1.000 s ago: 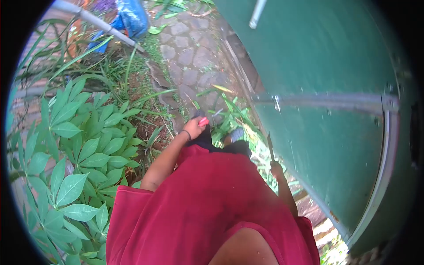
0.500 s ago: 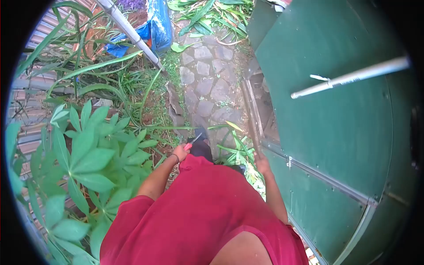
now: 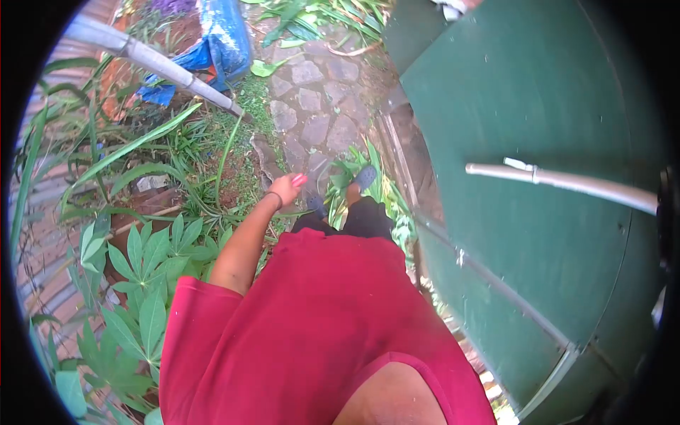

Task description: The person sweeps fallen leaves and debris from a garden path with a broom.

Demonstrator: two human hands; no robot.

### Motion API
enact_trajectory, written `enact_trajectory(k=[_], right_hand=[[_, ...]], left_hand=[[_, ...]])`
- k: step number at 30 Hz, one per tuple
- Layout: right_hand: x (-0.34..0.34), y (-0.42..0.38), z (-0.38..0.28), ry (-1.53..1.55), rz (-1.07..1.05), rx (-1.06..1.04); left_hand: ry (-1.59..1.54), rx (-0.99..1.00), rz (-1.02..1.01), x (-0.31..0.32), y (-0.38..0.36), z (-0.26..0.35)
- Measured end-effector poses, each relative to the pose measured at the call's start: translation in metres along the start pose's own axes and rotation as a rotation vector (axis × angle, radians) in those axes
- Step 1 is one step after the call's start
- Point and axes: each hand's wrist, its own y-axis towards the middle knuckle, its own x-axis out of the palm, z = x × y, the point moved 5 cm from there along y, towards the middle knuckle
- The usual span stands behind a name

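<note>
Left hand: fingers clamped on a red handle, held out over the path's left side, forward of the body. Tool's far end can't be made out. For a safe carry, a firm grip should be kept, with the tip angled down and away from the legs. Feet: left shoe partly hidden by dark trousers; right shoe set among loose green leaves. Slipping is judged possible there, so bare stone is better used for footing. Right hand: not in view; finger state can't be told.

Surface and room, left to right: corrugated sheeting partly covered by plants; broad-leaved plant beside the left arm; grey pole slanted over grass; blue tarp seen past it. Stone path laid in flat, irregular pieces, with long leaves strewn farther along. Right side bounded by a green panel, crossed by a pale tube. Passage outdoors, narrow, daylit.
</note>
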Motion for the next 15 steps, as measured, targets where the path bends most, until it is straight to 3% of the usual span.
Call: enact_trajectory(k=[2, 4, 6, 8, 10, 15], right_hand=[[-0.005, 0.074, 0.015, 0.103, -0.056, 0.081], [-0.001, 0.106, 0.005, 0.31, -0.187, 0.372], [-0.008, 0.152, -0.018, 0.496, -0.31, 0.66], [-0.037, 0.236, -0.055, 0.529, -0.236, 0.963], [-0.087, 0.323, -0.13, 0.343, -0.318, 0.809], [-0.058, 0.446, -0.07, 0.166, -0.289, 0.427]], left_hand=[[-0.113, -0.004, 0.119, -0.026, 0.016, 0.044], [-0.397, 0.101, 0.12, -0.032, 0.006, 0.08], [-0.305, 0.102, 0.096, -0.042, 0.006, 0.093], [-0.225, 0.097, 0.086, -0.049, 0.009, 0.099], [-0.153, -0.002, 0.08, -0.047, 0.015, 0.084], [-0.301, -0.134, 0.168, -0.036, 0.014, 0.025]])
